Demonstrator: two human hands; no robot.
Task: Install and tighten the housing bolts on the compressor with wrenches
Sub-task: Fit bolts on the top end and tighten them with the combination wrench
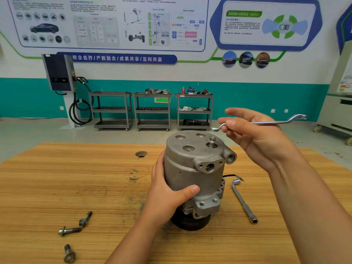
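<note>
One bolt (212, 140) in compressor (192, 168) top, wrench (270, 122) in right fingers (234, 126), near bolt

1. Compressor (194, 168) stands upright on wooden table (76, 178), black pulley end down, grey housing up.
2. Left hand (167, 197) grips the compressor's side, thumb across the front.
3. One bolt (212, 141) stands in a top hole, head raised above the housing face.
4. Right hand (253, 134) holds offset ring wrench (270, 122) in the air, above and right of the compressor. The wrench is roughly level and clear of the bolt, with its far end blurred.
5. Three loose bolts (69, 230) lie front-left on the table, well apart from the compressor.
6. L-shaped socket wrench (244, 201) lies on the table just right of the compressor.
7. Three metal carts (152, 111) stand along the teal back wall.
</note>
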